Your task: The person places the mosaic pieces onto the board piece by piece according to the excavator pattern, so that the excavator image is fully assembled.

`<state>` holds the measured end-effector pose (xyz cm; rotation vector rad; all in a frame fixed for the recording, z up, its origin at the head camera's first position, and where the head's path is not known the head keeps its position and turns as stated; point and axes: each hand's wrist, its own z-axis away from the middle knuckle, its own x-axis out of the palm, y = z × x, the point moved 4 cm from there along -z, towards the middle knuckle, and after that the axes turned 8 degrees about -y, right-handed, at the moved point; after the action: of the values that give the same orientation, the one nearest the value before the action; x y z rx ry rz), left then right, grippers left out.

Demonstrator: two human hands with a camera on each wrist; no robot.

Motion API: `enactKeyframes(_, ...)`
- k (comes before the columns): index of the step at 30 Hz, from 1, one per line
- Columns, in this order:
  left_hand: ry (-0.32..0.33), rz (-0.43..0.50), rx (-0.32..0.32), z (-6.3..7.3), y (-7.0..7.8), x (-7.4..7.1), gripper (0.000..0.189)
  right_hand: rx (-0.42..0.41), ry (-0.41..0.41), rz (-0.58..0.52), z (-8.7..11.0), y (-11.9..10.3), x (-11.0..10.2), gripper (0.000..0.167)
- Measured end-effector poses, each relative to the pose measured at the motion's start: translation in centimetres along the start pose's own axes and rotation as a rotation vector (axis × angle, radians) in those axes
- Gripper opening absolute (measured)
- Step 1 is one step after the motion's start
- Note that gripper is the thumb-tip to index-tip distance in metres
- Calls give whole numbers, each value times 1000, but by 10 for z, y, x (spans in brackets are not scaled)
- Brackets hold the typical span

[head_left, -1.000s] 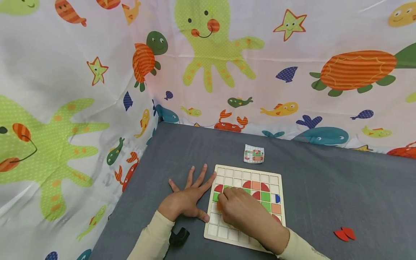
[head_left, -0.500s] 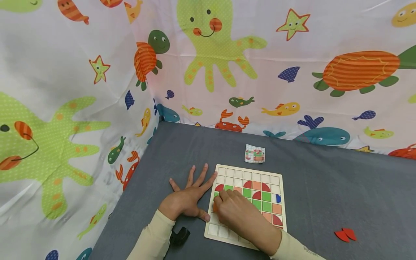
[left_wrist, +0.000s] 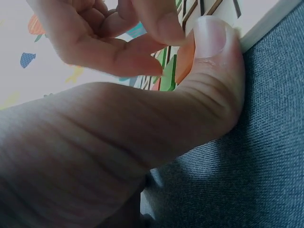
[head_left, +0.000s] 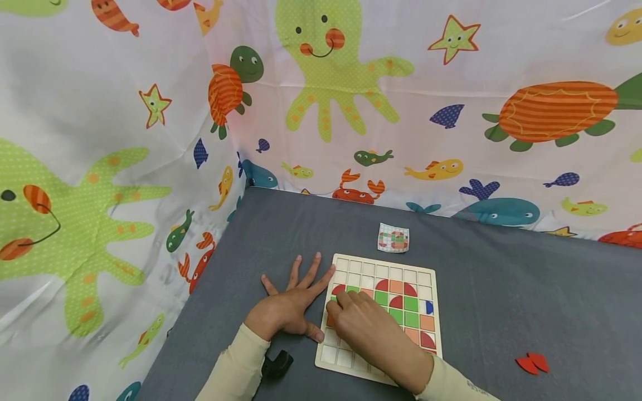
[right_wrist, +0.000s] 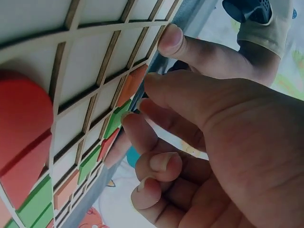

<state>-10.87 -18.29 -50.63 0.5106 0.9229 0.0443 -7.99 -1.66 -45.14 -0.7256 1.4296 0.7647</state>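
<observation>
A wooden grid board [head_left: 329, 354] holds green, orange and red pieces, with one blue piece near its right side. My left hand [head_left: 288, 313] lies spread at the board's left edge, its thumb [left_wrist: 212, 40] on the rim. Over the left columns of the board is my right hand [head_left: 373, 331], thumb and index fingertip apart, the other fingers curled. These tips are right at an orange piece [right_wrist: 133, 84] and a green piece [right_wrist: 116, 116] along the edge. Nothing shows between thumb and index finger. Part of the board is hidden beneath the right hand.
Behind the board lies a small card [head_left: 393, 238] printed with a coloured grid pattern. Two red pieces [head_left: 533, 363] lie on the grey cloth to the right. A sea-animal curtain [head_left: 321, 72] stands along the back and left. A black device [head_left: 277, 366] is at the left wrist.
My right hand has shifted slightly left and back from the middle of the board toward its left edge, uncovering pieces at right. The left hand stays in place.
</observation>
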Motion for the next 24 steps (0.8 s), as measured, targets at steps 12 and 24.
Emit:
enactKeyframes(12, 5, 8, 16, 2, -1, 0, 144, 32, 24, -21, -3, 9, -2, 22)
enactKeyframes(24, -16, 13, -3, -3, -4, 4, 143, 122, -18, -2, -4, 23, 6, 33)
